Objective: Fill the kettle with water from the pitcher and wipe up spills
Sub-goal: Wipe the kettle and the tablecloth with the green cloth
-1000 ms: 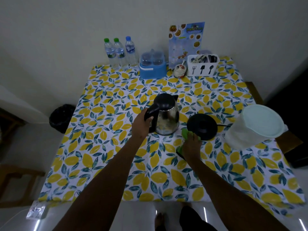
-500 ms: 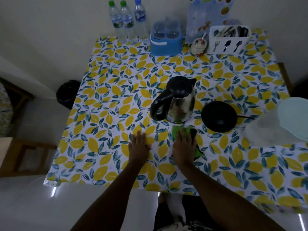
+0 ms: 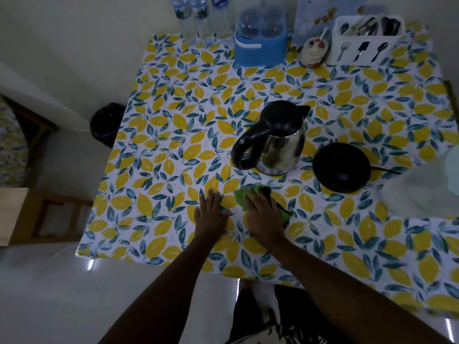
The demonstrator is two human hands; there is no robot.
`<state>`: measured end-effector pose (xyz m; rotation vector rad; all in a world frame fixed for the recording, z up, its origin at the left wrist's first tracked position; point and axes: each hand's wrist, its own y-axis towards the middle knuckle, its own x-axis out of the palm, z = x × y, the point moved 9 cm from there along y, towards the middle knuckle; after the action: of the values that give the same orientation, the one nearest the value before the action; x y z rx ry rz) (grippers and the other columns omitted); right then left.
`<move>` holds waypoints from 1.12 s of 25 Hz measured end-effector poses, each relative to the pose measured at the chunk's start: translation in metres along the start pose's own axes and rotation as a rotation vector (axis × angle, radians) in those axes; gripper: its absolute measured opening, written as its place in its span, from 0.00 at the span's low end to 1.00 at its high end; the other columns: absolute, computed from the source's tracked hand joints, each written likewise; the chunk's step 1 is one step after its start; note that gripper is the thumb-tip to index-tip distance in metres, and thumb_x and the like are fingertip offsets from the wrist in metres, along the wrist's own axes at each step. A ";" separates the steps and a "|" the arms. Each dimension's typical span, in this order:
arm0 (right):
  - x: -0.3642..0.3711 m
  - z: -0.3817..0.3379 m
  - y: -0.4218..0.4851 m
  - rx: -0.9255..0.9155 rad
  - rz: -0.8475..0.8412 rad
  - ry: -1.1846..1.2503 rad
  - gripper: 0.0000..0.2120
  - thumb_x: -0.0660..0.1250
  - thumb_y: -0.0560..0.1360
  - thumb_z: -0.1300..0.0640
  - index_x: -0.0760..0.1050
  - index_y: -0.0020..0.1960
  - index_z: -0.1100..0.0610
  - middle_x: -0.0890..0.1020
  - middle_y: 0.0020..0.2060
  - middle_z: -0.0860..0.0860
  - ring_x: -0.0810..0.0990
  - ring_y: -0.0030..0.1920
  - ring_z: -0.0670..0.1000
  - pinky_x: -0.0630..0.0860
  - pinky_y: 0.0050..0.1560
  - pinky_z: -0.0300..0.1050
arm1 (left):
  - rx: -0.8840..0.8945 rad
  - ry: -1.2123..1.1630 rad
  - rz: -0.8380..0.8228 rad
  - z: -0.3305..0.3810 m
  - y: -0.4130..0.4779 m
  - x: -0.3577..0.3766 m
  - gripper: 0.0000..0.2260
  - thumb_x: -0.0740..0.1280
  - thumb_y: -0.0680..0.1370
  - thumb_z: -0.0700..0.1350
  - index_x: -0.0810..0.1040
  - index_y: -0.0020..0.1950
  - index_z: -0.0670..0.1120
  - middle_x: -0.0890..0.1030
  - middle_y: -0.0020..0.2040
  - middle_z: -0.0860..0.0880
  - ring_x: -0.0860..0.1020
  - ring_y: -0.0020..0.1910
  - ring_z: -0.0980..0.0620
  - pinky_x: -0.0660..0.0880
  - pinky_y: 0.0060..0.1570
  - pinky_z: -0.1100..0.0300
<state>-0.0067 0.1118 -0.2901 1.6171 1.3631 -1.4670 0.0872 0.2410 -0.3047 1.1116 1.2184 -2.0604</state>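
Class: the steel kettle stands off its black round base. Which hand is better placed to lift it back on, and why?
Left. The left hand lies free on the table, nearer the steel kettle's black handle; the right hand presses the green cloth.

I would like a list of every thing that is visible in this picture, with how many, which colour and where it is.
kettle: 1, steel with black lid and handle, table centre
kettle base: 1, black, right of the kettle
cloth: 1, green, under the right hand
pitcher: 1, pale translucent, right edge, blurred
water bottles: 3, clear, far left of table
blue box: 1, far centre
jar: 1, pale, beside the cutlery holder
cutlery holder: 1, white, far right
tablecloth: 1, lemon print
bin: 1, black, on the floor, left
left hand: flat on the table
right hand: pressing the cloth
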 end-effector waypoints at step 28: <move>-0.056 0.204 -0.041 0.372 0.071 -0.056 0.24 0.54 0.81 0.66 0.62 0.76 0.60 0.62 0.77 0.56 0.66 0.73 0.59 0.63 0.72 0.54 | 0.457 0.233 -0.117 0.208 -0.019 0.070 0.31 0.55 0.82 0.57 0.45 0.80 0.48 0.40 0.81 0.48 0.39 0.79 0.44 0.43 0.77 0.41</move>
<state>-0.1143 -0.0746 -0.2784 1.8111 1.0330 -1.7865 -0.0472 0.0660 -0.2986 1.5547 0.9524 -2.4280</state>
